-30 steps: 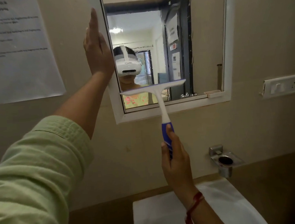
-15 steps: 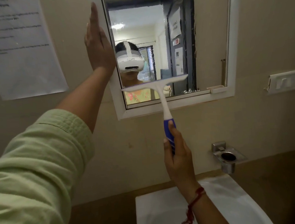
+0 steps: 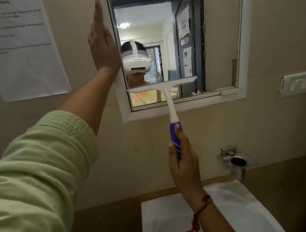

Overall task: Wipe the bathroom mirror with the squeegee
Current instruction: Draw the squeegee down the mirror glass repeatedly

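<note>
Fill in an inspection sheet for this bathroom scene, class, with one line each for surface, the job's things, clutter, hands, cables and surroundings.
Surface: mirror in a white frame; the glass above the blade looks streaked with droplets.
Job's things: squeegee, white head and blue handle, its head set across the lower glass.
Clutter: nothing seen.
Hands: left hand flat, fingers straight, against the frame's left edge; right hand grips the blue handle.
Cables: nothing seen.
Surroundings: paper notice on the wall to the left; switch plate to the right; metal holder on the wall; white basin below.
</note>
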`<state>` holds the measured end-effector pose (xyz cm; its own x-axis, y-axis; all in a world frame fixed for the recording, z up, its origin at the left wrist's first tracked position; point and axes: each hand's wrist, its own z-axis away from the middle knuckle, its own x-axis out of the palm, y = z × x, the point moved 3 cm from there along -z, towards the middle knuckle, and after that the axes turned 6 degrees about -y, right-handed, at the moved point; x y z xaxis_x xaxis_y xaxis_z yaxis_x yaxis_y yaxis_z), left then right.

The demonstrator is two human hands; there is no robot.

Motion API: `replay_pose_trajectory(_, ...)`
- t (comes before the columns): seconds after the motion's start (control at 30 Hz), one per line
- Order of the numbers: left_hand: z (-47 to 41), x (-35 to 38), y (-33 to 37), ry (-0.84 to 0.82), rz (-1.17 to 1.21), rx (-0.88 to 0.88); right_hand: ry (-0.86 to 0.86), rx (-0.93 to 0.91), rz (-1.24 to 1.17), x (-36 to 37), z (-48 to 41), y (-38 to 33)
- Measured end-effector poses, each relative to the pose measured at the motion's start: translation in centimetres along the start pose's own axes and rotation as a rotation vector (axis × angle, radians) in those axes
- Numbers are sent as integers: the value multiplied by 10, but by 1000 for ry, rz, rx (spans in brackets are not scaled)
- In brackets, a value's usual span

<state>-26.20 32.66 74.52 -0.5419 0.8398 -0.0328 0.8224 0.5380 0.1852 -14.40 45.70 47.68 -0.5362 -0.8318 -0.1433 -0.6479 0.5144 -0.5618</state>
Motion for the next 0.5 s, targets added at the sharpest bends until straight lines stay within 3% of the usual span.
replay_pose_trajectory(0.33,0,0,-2,23,-6,-13,-47,69,53,7,32,18)
replay_pose_trajectory(0.5,-1,1,-6,27,0,-10,1,10,22,-5,-2,4)
